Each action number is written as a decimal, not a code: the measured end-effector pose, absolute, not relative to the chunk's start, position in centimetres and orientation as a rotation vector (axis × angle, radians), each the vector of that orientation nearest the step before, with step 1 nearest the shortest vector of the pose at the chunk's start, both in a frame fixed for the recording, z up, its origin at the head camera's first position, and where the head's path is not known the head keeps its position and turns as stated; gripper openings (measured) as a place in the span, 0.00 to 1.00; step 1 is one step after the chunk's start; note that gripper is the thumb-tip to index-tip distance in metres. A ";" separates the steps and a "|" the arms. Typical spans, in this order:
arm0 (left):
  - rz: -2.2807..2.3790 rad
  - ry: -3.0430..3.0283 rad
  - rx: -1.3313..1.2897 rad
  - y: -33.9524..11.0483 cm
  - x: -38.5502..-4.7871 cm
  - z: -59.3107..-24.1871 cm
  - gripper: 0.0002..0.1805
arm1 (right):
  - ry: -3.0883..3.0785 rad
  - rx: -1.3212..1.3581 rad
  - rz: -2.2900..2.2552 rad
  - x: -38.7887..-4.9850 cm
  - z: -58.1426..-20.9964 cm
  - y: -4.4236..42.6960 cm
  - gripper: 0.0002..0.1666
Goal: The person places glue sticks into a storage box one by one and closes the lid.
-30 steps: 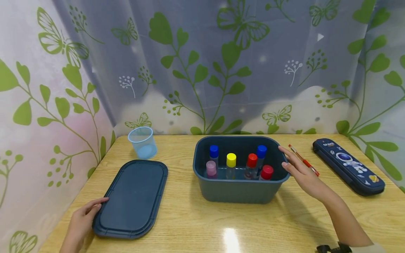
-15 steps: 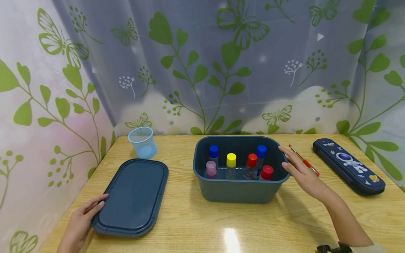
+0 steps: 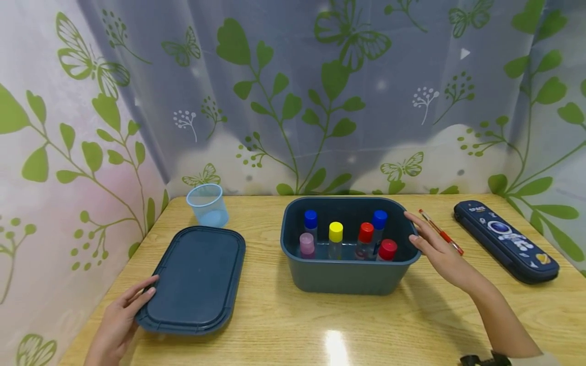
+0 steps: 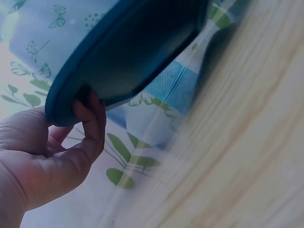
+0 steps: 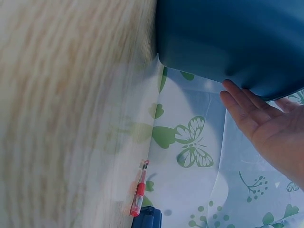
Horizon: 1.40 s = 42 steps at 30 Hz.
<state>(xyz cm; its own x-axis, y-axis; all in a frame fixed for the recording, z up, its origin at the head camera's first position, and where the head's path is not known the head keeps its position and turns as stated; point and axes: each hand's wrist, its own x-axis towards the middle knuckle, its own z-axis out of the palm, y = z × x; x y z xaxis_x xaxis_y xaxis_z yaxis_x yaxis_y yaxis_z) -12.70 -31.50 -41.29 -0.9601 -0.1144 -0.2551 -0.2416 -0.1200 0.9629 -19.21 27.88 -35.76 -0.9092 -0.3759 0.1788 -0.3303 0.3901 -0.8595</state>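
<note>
In the head view my left hand [image 3: 115, 317] grips the left edge of a dark blue rectangular lid [image 3: 194, 279]. From the left wrist view, fingers curl under the lid [image 4: 137, 52], which is tilted and lifted off the table there. A dark blue-green bin [image 3: 345, 277] stands at the centre, holding several small bottles, among them one with a yellow cap [image 3: 335, 232] and one with a pink cap [image 3: 306, 243]. My right hand [image 3: 441, 256] touches the bin's right rim. Its fingers lie fairly straight against the bin's outer wall [image 5: 228, 42] in the right wrist view.
A clear blue cup [image 3: 208, 206] stands behind the lid. To the right of the bin lie a red pen [image 3: 441, 233] and a navy pencil case [image 3: 505, 241] with space pictures. A leaf-patterned curtain [image 3: 293, 101] borders the wooden table [image 3: 284, 330].
My left hand has raised the lid's near end a little, and the lid has shifted slightly away from me. My right hand and the bin have stayed in place.
</note>
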 end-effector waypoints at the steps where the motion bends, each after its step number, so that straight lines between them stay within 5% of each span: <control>1: 2.268 2.016 -0.396 -31.4 -12.7 -41.2 0.13 | 2.581 -0.656 -1.581 -19.2 -35.8 27.9 0.32; 42: 2.533 1.622 0.387 -28.3 -15.0 -35.6 0.20 | 2.617 -0.652 -1.555 -19.3 -35.6 27.9 0.32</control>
